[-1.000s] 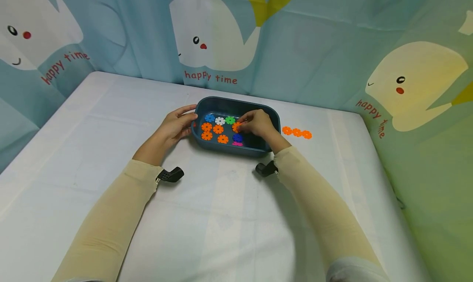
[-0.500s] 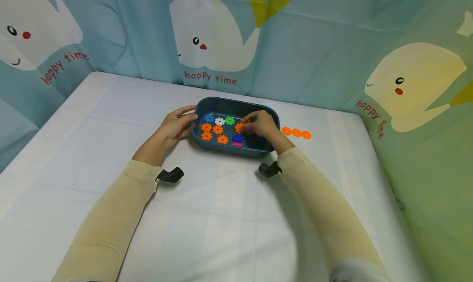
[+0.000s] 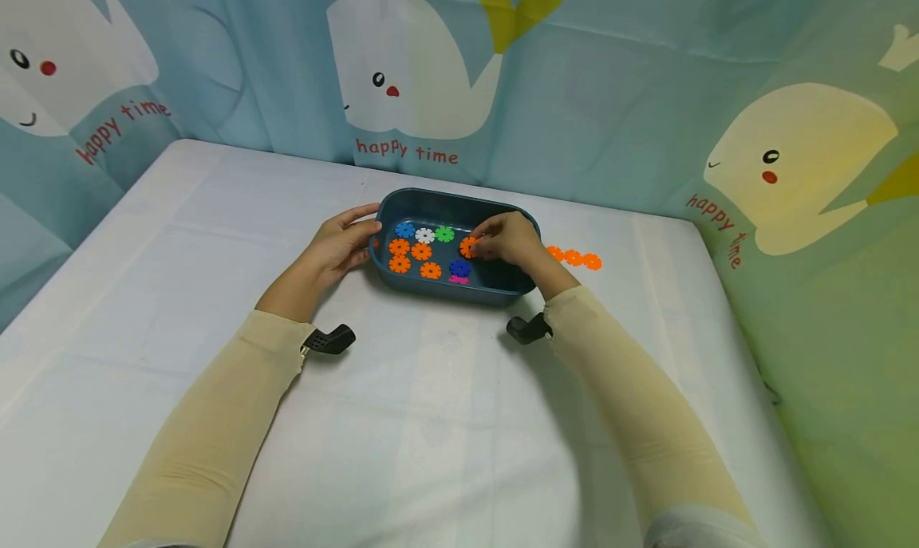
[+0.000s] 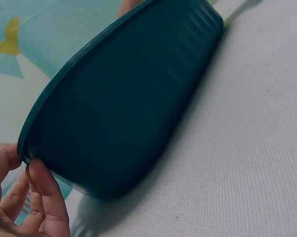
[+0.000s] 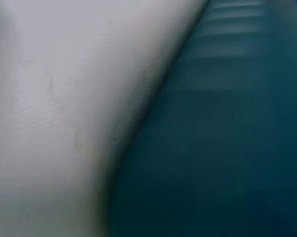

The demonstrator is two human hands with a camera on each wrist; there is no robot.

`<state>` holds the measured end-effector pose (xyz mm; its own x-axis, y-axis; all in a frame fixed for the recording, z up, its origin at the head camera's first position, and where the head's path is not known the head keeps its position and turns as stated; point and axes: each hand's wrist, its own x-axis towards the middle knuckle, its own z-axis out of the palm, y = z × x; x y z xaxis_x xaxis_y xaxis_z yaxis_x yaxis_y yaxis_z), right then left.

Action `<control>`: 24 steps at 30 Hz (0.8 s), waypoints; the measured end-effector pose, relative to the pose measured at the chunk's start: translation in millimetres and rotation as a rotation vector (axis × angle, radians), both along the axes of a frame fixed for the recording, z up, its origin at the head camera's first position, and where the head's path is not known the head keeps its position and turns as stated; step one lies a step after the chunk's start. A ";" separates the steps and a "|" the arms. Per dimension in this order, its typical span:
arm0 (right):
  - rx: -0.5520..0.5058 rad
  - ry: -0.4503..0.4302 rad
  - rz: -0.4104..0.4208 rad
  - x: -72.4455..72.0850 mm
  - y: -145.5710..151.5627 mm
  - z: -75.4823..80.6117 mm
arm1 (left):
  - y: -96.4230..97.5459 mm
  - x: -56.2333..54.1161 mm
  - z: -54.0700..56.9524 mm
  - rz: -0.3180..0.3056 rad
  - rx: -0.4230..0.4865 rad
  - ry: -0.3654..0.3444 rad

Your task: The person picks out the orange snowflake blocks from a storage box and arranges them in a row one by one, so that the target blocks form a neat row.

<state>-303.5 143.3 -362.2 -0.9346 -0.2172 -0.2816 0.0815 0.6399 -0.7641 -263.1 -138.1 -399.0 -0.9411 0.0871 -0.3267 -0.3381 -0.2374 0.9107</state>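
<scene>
A dark teal plastic tub stands on the table, several flower-shaped toy discs lying inside. My left hand grips the tub's left end; in the left wrist view the thumb and fingertips pinch its rim. My right hand reaches into the right half of the tub and pinches an orange disc. To its left are a green disc, a white disc, a light blue disc and several orange discs. A dark blue disc lies near a pink disc.
Right of the tub, 3 orange discs lie in a row on the white-covered table. A curtain with printed whales rises behind the table and along its sides. The right wrist view is filled by the tub's outer wall and blurred white cloth.
My right hand has shifted slightly right inside the tub, moving the orange disc with it, away from the green disc. The left hand keeps its grip on the rim.
</scene>
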 end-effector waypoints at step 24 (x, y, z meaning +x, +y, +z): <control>-0.074 0.018 0.027 12.5 14.3 21.5 | -1.0 1.0 3.7 -0.015 -0.026 -0.018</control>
